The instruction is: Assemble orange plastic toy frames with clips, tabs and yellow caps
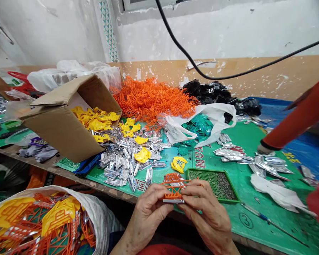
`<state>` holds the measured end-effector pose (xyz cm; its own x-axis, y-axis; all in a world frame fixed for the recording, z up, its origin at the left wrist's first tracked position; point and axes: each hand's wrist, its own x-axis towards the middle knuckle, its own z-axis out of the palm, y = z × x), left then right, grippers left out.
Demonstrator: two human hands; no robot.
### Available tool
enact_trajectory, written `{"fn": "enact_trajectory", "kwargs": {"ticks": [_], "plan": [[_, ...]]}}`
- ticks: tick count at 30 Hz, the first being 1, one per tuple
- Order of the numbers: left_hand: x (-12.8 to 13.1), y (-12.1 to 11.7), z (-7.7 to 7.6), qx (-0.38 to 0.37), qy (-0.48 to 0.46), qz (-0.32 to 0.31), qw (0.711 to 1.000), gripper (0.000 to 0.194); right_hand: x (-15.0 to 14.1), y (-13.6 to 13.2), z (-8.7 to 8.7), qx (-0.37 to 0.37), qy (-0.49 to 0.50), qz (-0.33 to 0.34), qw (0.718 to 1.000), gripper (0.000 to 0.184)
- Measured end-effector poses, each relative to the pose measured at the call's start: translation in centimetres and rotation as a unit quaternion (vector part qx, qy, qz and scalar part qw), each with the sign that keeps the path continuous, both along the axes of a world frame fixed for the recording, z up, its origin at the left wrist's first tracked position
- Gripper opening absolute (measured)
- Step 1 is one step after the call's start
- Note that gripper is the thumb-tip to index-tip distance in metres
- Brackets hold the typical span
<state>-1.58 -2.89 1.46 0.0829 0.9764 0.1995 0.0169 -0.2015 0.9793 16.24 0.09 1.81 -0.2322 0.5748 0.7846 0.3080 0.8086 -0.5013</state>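
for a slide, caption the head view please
Left hand and right hand hold an orange plastic piece beside a green tray of small metal bits

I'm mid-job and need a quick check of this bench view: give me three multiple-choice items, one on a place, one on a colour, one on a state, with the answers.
1. Where is the green tray relative to the right hand?
A) Inside a cardboard box
B) Just beyond it
C) In a white sack

2. What colour is the big heap of plastic lattice pieces?
A) Purple
B) White
C) Orange

3. What is the left hand doing?
A) Holding an orange lattice piece with the right hand
B) Lying empty on the bench
C) Gripping a screwdriver

Answers:
1. B, the tray sits just past that hand's fingers.
2. C, the heap shows orange throughout.
3. A, both hands' fingers close on the piece.
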Motion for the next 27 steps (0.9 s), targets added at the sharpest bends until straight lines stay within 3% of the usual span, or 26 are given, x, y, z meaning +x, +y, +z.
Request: {"fn": "enact_trajectory", "kwargs": {"ticks": [6, 16, 27], "plan": [[-0.1, -0.2, -0.1, 0.075, 0.037, -0.011, 0.996, 0.015, 0.6, -1.0, 0.4, 0.070, -0.052, -0.036, 0.996, 0.017], [-0.2, -0.2, 0.4, 0.171, 0.134, -0.014, 0.976, 0.016, 1.2, -1.8, -0.4, 0.100, -0.069, -0.070, 0.990, 0.024], [-0.1, -0.4, 0.9, 0.195, 0.163, -0.030, 0.967, 0.028, 1.3, -1.9, -0.3, 0.103, -0.079, -0.082, 0.988, 0.010]]}}
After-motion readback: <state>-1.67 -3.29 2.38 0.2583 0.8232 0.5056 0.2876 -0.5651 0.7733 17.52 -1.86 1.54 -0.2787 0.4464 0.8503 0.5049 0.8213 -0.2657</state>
